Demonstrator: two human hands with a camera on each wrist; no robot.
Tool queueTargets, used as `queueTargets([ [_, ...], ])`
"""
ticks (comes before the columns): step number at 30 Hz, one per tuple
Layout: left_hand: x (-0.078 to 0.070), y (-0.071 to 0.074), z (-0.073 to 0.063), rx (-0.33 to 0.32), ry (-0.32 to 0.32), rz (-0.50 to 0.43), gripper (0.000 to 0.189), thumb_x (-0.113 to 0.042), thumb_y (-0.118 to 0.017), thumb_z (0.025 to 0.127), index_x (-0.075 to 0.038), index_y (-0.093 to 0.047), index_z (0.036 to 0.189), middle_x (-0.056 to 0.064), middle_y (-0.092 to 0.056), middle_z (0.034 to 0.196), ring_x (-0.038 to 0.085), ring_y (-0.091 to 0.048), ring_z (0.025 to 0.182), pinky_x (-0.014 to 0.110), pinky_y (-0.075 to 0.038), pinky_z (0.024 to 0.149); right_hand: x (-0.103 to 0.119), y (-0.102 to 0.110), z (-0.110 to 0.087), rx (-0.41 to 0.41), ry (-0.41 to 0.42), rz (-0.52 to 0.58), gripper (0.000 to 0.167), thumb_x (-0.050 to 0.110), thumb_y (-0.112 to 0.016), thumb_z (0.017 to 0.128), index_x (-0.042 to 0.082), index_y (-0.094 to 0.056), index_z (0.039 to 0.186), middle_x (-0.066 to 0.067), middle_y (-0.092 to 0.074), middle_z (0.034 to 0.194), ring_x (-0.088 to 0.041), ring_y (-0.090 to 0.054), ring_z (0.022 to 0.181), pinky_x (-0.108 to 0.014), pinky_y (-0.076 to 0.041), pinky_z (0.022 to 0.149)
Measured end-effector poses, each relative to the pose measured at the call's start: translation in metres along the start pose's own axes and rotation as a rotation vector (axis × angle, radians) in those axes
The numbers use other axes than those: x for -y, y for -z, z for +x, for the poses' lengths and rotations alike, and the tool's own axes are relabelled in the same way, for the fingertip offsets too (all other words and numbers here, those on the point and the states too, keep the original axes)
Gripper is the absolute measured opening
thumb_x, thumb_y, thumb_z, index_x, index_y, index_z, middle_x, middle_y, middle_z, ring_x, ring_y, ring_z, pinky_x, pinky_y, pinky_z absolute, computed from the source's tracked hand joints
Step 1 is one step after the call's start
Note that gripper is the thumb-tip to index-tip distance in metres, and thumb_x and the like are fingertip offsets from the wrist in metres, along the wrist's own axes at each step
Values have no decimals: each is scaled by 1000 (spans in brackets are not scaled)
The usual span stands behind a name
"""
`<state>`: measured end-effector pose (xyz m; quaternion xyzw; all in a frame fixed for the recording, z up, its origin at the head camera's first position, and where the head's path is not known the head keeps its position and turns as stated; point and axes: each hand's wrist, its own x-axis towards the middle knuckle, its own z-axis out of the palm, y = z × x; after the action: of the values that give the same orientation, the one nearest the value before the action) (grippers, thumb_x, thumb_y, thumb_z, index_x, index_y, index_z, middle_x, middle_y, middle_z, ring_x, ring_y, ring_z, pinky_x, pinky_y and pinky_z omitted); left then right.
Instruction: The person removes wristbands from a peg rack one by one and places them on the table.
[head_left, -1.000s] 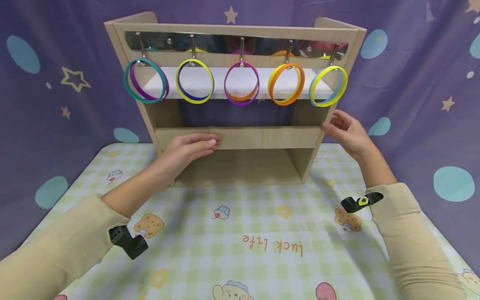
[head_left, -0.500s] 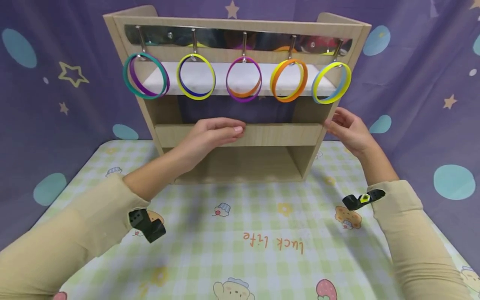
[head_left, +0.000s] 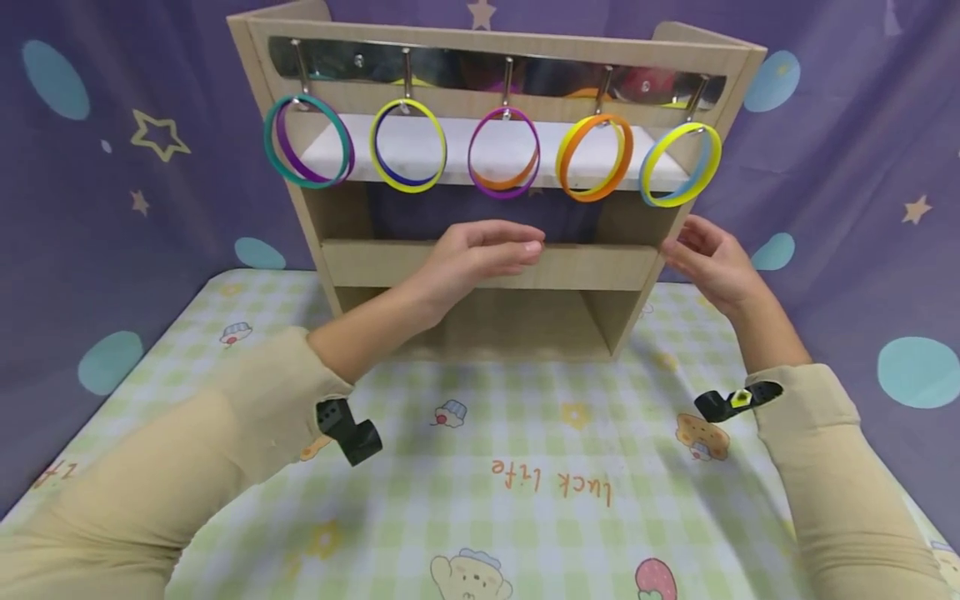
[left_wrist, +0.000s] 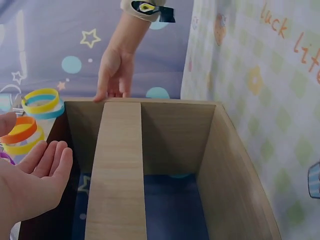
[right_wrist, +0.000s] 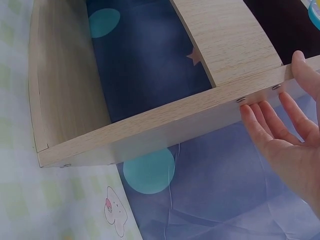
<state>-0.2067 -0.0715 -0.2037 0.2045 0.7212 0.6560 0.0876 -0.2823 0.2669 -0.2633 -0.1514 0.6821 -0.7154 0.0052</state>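
The wooden rack stands upright on the checked cloth, its right side panel pinched by the right hand, thumb on the edge, fingertips against the outer face. The left hand, fingers loosely extended, holds nothing near the crossbar. Coloured bands hang above.

In the head view, the shelf unit is faced from above and in front, at the upper middle. In the left wrist view it is seen close up, turned sideways; the right hand is faced across it, and the tablecloth is shown at right. In the right wrist view one side panel is seen close up, slanting, with the tablecloth at left. The right hand is shared by all three.
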Motion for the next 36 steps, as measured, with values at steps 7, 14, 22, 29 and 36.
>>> queueTargets([
  [7,0,-9,7,-15,-3,-52,37,-13,-62,90,2,-61,124,22,-61,129,30,-61,118,32,-54,102,-2,2,-2,26,12,44,28,1,-58,93,18,-61,115,8,-68,101,-4,-61,93,-12,-55,79],
  [14,-3,-10,12,-40,-17,-105,35,-7,-60,92,6,-59,124,23,-61,128,31,-62,116,32,-55,100,-1,1,-1,31,21,52,29,0,-57,93,18,-61,116,8,-68,102,-4,-61,93,-13,-55,79],
  [22,-5,-15,19,-42,7,-98,35,-10,-61,92,4,-59,124,20,-63,127,30,-62,117,30,-55,100,-3,0,0,41,27,55,29,0,-57,93,18,-62,115,7,-68,102,-5,-61,93,-14,-55,79],
  [29,-11,-27,25,-15,1,-137,34,-9,-62,92,4,-60,123,20,-64,126,30,-63,115,29,-56,98,-4,2,0,30,32,30,28,1,-57,94,17,-60,117,7,-67,102,-5,-61,93,-14,-56,78],
  [36,-18,-41,31,22,9,-144,32,-11,-62,92,1,-63,121,16,-66,124,29,-64,115,24,-57,94,-2,2,-1,26,23,13,28,3,-57,94,17,-60,118,8,-67,103,-4,-60,94,-13,-55,78],
])
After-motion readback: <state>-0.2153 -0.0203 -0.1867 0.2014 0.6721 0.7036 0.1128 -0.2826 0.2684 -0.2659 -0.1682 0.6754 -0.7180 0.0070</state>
